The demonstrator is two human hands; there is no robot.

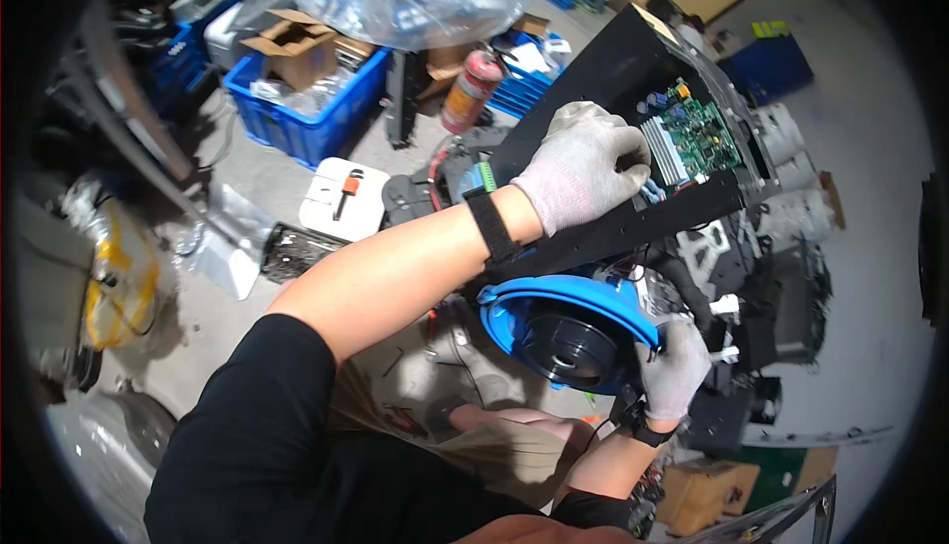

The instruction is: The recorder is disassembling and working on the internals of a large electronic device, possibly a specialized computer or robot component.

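Observation:
My left hand, in a pale work glove, reaches over a black metal housing. Its fingers are curled together beside a heatsink and a green circuit board inside; what they hold, if anything, is hidden. Lower down, my right hand, gloved too, grips the right rim of a blue round shell. A black wheel-like disc with a central hub sits within that shell. Cables and a white connector hang beside the right hand.
A red fire extinguisher stands beyond the housing. At the left are a blue crate with a cardboard box and a white lid bearing an orange-and-black tool. Loose tools lie on the floor. Cardboard boxes stand at lower right.

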